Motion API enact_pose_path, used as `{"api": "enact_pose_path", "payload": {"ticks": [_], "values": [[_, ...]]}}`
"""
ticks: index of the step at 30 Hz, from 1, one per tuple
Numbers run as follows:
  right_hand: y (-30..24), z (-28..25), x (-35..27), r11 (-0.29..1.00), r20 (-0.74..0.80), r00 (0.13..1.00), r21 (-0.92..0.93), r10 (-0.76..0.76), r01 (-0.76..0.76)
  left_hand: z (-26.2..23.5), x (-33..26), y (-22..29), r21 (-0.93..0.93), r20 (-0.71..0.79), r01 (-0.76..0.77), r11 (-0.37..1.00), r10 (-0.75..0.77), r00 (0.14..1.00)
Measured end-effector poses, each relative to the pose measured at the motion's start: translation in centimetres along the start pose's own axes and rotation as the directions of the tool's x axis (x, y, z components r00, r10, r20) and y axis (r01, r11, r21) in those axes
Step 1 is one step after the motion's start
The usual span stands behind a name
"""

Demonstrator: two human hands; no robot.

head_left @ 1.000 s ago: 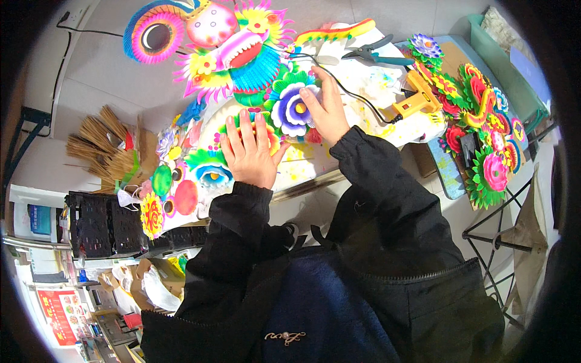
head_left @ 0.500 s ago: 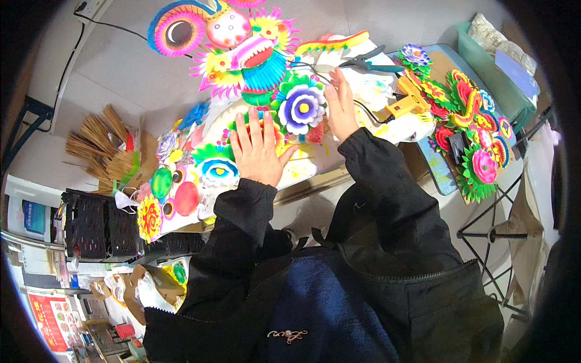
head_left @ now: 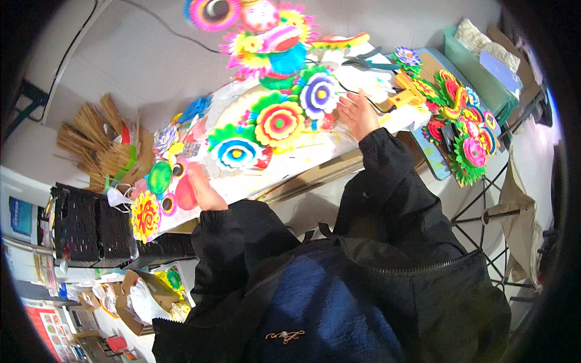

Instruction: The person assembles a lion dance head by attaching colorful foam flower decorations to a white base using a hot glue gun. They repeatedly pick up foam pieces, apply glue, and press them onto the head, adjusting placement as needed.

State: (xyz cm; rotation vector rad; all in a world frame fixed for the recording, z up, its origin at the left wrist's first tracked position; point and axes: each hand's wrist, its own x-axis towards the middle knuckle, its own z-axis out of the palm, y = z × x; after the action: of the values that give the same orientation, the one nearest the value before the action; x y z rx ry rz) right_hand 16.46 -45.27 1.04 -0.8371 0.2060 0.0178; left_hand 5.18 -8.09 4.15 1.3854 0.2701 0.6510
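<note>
Clock directions take twelve as away from the wearer. Left hand, near the bench's front edge: fingers extended and close together, blurred, pinching nothing visible. They overlap the red disc in view; contact cannot be told. The yellow flower lies at this hand's eight o'clock, the green disc between nine and ten.

The blue flower lies near the left fingers, between one and two o'clock and clear of them. Right hand, farther off: fingers slightly spread, tips toward ten o'clock, grasping nothing visible. The red flower lies at its nine o'clock, well apart from both hands' fingers; the purple flower, at ten, is just beside the right fingertips, though contact cannot be told.

The yellow glue gun lies at the right hand's two o'clock, the cutters between twelve and one. Farthest, at the purple flower's eleven o'clock, is the colourful mask, partly cropped above.
</note>
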Motion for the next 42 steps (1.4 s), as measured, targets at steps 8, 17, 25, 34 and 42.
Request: {"api": "enact_pose_path", "payload": {"ticks": [8,17,25,34,42], "values": [[-1.6,1.3,3.3,0.992,0.164,0.979,0.018,0.123,-0.127,1.6,2.4,-3.4,-0.460,0.352,0.379,0.803,-0.227,0.908],[-1.5,3.0,5.5,0.964,0.036,0.968,0.081,0.249,-0.252,2.8,2.7,-3.1,-0.572,0.343,0.523,0.632,-0.395,0.852],[-1.3,2.5,-0.4,0.965,0.206,0.953,0.096,0.221,-0.244,2.1,8.0,-4.0,-0.499,0.444,0.600,0.625,-0.410,0.797],[0.3,2.4,-1.3,0.985,0.270,0.955,0.080,0.126,-0.153,2.2,8.8,-2.8,-0.408,0.394,0.563,0.719,-0.418,0.818],[1.6,0.5,-2.7,0.962,0.344,0.930,0.183,0.132,-0.204,2.8,7.2,-2.3,-0.455,0.309,0.458,0.764,-0.347,0.885]]}}
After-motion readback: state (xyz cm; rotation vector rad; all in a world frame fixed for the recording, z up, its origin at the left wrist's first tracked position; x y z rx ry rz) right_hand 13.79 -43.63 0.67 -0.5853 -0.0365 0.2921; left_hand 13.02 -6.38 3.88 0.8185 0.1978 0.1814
